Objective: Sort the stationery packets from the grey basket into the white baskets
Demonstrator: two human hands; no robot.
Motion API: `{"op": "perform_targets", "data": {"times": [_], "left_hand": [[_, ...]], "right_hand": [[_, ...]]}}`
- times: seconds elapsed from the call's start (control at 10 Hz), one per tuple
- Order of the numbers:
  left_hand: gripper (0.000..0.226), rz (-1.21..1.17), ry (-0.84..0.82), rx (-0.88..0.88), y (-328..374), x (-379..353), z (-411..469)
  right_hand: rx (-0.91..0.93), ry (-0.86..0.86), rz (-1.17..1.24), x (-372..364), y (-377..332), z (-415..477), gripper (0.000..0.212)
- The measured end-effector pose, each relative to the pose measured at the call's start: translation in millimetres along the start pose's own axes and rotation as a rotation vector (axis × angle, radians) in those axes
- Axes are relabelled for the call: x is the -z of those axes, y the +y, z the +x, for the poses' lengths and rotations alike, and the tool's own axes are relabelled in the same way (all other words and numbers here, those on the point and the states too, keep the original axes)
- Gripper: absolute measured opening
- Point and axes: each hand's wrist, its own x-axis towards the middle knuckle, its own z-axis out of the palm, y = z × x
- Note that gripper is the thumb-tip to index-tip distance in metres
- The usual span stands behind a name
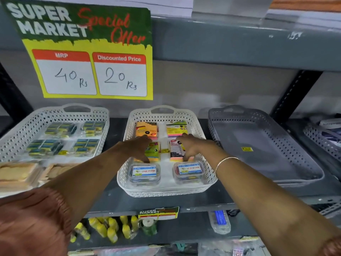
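The middle white basket [164,193] holds sticky-note packets and two clear boxes [144,172] in its front row. My left hand [138,147] lies over the green sticky-note packet [155,150] in the basket's middle row, thumb at its near edge and fingers at its far edge. In the same way, my right hand [191,146] spans the pink sticky-note packet [175,151] beside it. An orange packet [146,129] and a yellow packet [177,127] lie in the back row. The grey basket [267,154] at right holds only a yellow sticker [246,149]. The left white basket [18,133] holds several blue-and-yellow packets.
All three baskets stand on a grey metal shelf [166,204]. A price sign [92,71] hangs behind the left basket. Flat tan packets [18,174] lie at front left. The lower shelf holds yellow bottles [110,230]. Another basket [324,137] stands at far right.
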Motion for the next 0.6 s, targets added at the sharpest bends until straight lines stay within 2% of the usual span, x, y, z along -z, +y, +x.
{"op": "perform_targets", "data": {"times": [0.3, 0.4, 0.5, 0.6], "left_hand": [[0.078, 0.072, 0.002, 0.006, 10, 3, -1], [0.089, 0.068, 0.028, -0.007, 14, 2, -9], [0.095, 0.041, 0.112, -0.003, 19, 3, -22], [0.087, 0.032, 0.314, 0.04, 27, 4, -39]], "right_hand": [[-0.024, 0.028, 0.001, -1, -4, -7, 0.09], [-0.018, 0.024, 0.035, -5, -3, -14, 0.098], [-0.001, 0.061, 0.1, -4, -4, -24, 0.1], [0.024, 0.241, 0.16, 2, -7, -40, 0.095]]}}
